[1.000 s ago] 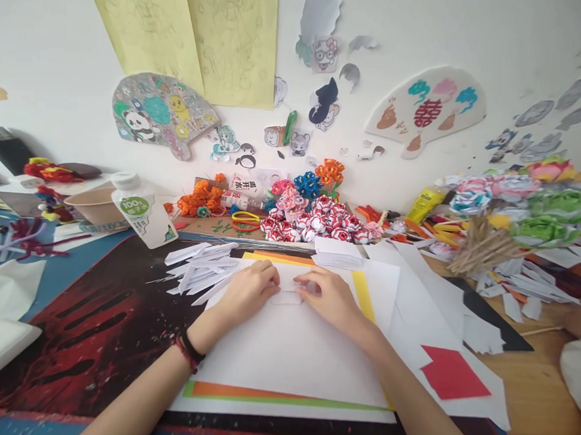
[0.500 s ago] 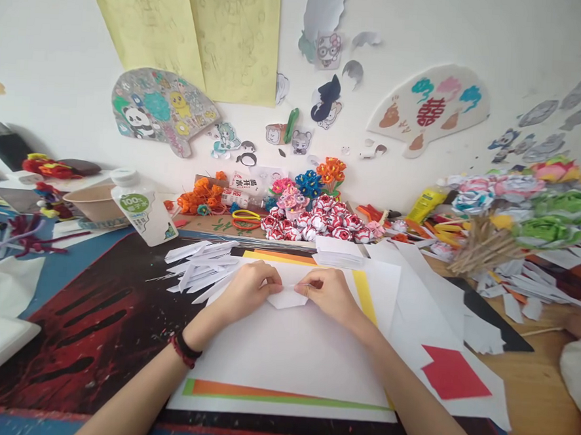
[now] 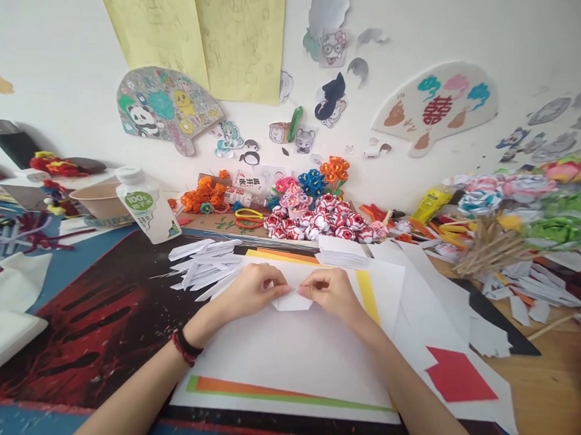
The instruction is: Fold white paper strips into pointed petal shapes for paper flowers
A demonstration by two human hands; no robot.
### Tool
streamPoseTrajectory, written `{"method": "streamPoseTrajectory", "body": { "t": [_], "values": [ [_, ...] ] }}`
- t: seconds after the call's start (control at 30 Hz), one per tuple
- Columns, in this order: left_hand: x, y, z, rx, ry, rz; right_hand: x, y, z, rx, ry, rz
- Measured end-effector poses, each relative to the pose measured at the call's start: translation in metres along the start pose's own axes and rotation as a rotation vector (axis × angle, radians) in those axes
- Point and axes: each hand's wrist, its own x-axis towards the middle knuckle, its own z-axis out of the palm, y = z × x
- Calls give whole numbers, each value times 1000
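A small piece of folded white paper (image 3: 292, 301) is pinched between my two hands, over a large white sheet (image 3: 286, 355). My left hand (image 3: 255, 289) grips its upper left edge with thumb and finger. Close beside it, my right hand (image 3: 331, 295) pinches the upper right edge. The fingertips nearly meet, and part of the paper is hidden behind them. Under the white sheet, orange and green paper shows along the front edge and yellow (image 3: 368, 294) at the right.
White paper strips (image 3: 206, 265) lie left of the sheets, with a folded white stack (image 3: 341, 252) behind. A white bottle (image 3: 149, 209), red-and-white paper flowers (image 3: 327, 221) and sticks (image 3: 488, 246) stand at the back. Red paper (image 3: 460, 375) lies at the right on white scraps.
The camera view has shifted slightly. Both hands keep their pinch on the folded paper, with the left fingertips a little closer to the right. The person's hand at the right edge has left the view.
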Motion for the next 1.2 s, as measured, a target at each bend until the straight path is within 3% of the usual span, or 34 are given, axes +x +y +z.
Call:
{"method": "streamPoseTrajectory", "body": {
  "t": [0.23,0.47,0.63,0.83,1.07,1.2],
  "values": [
    [-1,6,5,-23,17,27,0,3,2,36,-100,2],
    [-3,3,-1,-62,-40,-31,1,9,-3,50,-70,39],
    [-3,2,-5,-38,5,-35,2,13,-7,120,-100,118],
    [-1,-3,-4,-64,-12,-60,3,13,-9,100,-13,167],
    [1,-10,-4,-52,159,-73,2,12,-8,-34,-87,4],
    [1,-9,-4,-97,337,-153,3,13,-10,100,-37,112]
  ]
}}
